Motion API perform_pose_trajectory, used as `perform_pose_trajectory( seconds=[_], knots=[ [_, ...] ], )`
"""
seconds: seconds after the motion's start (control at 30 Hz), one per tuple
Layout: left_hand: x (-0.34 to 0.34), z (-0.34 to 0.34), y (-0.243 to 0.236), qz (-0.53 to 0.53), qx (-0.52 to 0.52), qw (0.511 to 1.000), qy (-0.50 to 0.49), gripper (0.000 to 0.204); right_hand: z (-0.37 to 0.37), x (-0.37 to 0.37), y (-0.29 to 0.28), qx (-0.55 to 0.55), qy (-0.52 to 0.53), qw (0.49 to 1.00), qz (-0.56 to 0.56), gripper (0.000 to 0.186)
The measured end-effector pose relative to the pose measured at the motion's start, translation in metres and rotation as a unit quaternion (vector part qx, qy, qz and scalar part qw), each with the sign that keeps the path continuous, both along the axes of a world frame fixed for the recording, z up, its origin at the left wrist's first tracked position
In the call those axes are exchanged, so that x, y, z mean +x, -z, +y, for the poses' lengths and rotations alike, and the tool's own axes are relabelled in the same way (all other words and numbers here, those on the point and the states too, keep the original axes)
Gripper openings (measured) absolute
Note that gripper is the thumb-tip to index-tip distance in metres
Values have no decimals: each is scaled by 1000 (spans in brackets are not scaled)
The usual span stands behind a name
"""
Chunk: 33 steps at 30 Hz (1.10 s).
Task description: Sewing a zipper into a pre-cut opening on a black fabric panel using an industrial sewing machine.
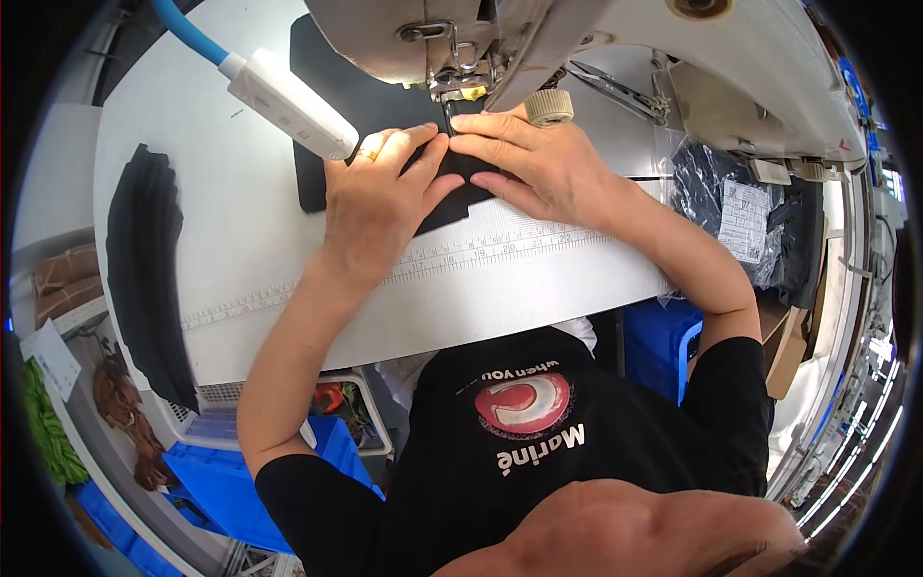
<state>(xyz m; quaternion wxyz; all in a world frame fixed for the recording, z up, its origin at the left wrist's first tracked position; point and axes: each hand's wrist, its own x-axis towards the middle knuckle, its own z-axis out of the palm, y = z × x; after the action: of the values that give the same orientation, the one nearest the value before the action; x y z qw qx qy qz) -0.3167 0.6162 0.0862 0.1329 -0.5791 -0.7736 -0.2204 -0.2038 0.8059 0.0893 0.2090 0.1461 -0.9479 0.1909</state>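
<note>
Black fabric piece [341, 77] right in the action, flat on the white tabletop [538, 298] and under the presser foot [447, 106] of the sewing machine [370, 34]! Both hands down on it: left hand [375, 207], gold-coloured ring and all, palm down, fingers partly bent, thumb apart; right hand [558, 168] coming in from the other side, fingers stretched out close by the foot, thumb apart too. Loosely open, both of them, pressing on cloth; hard to tell about any edge pinched beneath the fingertips.

Just above the left hand, a white lamp [293, 104] on a blue neck [192, 27]. Past the right, a ridged knob [549, 107] and dark scissors [615, 91]. Nearer the body, a ruler strip [461, 255] along the tabletop. Far left, a long dark fabric stack [149, 269]; far right, a clear plastic bag [697, 188] around dark material. Lower down, blue bins [659, 341] on either side.
</note>
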Motion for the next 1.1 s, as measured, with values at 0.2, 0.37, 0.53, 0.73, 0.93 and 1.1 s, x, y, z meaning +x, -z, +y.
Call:
perform_pose_trajectory(
  seconds=[0.2, 0.37, 0.53, 0.73, 0.93, 1.1],
  knots=[
    [-10, 6, 0, -21, 15, 1000, -6, 30, 19, -6, -25, -577, 142, 760, -264, 29],
    [-17, 12, 1, 1, 43, 999, 8, 27, 48, -17, -16, -705, -21, 656, -271, 31],
    [-21, 10, 11, -2, 43, 999, 21, 27, 6, -16, 6, 34, 41, 996, 71, 20],
    [-18, 13, 10, -62, 70, 996, 4, 23, 9, -20, 10, 42, 58, 997, 39, 20],
    [-20, 17, 6, -16, 69, 997, 21, 24, 11, -16, 4, 58, 74, 995, 19, 22],
    [-17, 17, 8, -30, 60, 998, 16, 36, 8, 16, -39, 72, 68, 994, 44, 24]
  ],
)
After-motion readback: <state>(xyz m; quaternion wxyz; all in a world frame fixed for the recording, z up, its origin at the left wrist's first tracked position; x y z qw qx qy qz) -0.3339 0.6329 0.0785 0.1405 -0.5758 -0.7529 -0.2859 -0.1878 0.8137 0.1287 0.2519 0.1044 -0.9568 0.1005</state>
